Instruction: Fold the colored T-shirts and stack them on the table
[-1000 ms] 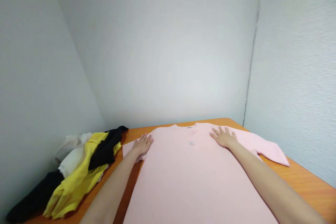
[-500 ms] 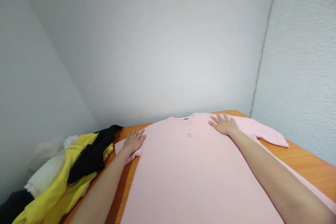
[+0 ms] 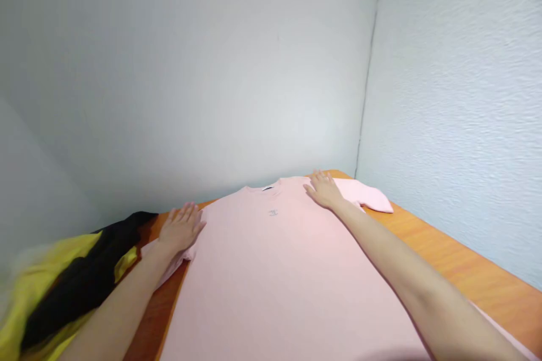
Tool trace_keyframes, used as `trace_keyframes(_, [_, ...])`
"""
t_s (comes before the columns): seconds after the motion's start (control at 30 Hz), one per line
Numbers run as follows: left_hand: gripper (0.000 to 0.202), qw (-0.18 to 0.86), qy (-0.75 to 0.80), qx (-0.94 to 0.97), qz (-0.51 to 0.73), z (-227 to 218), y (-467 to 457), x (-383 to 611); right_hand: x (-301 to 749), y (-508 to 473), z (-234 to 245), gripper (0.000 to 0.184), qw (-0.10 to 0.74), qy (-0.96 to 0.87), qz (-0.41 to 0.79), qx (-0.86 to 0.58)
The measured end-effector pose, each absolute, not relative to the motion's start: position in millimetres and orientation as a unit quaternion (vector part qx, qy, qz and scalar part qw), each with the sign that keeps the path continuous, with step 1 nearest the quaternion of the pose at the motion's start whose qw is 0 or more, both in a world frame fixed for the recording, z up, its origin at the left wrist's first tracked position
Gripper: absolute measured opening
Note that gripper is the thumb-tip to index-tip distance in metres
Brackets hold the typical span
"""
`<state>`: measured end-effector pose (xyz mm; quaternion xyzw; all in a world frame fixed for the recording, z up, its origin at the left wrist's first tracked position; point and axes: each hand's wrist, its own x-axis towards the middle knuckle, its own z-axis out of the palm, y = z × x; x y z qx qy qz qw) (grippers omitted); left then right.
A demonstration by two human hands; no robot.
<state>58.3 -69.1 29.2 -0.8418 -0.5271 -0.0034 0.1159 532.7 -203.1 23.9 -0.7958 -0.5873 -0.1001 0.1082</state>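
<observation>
A pale pink T-shirt (image 3: 271, 271) lies spread flat on an orange wooden table (image 3: 457, 265), collar toward the far wall, with a small logo on the chest. My left hand (image 3: 181, 227) rests flat, fingers stretched out, on the shirt's left shoulder and sleeve. On the right shoulder near the collar, my right hand (image 3: 324, 188) also lies flat and open. The right sleeve (image 3: 366, 196) sticks out toward the corner. Neither hand holds anything.
A heap of yellow and black clothes (image 3: 63, 287) sits at the table's left side, blurred. White walls close in behind and on the right, meeting in a corner (image 3: 366, 96). Bare orange tabletop shows along the right.
The view has swung to the right and everything has shifted left in the picture. Both hands stay flat on the shirt's shoulders; the white garment in the pile has left the view.
</observation>
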Motion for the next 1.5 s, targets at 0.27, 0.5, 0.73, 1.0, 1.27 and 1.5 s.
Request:
trace_keyframes(0.27, [0.069, 0.039, -0.493, -0.869, 0.015, 17, -80, 78, 580, -258, 20, 0.083, 0.052, -0.551, -0.022, -0.833])
trace_keyframes(0.5, [0.074, 0.001, -0.529, -0.848, -0.006, 9, -84, 75, 593, -264, 9, 0.082, 0.049, -0.545, 0.006, -0.837])
trace_keyframes(0.73, [0.072, 0.019, -0.538, -0.842, 0.017, 17, -91, 77, 595, -265, 5, 0.083, 0.047, -0.547, 0.001, -0.836])
trace_keyframes(1.0, [0.064, 0.103, -0.474, -0.874, -0.014, 62, -159, 147, 518, -270, 40, 0.077, 0.071, -0.611, -0.122, -0.779])
trace_keyframes(1.27, [0.060, -0.021, -0.273, -0.962, 0.000, 52, -300, 181, 352, -362, 30, 0.072, 0.139, -0.786, 0.025, -0.601])
trace_keyframes(1.5, [0.059, -0.025, -0.321, -0.946, -0.037, 32, -323, 166, 349, -388, 26, 0.075, 0.131, -0.796, 0.030, -0.590])
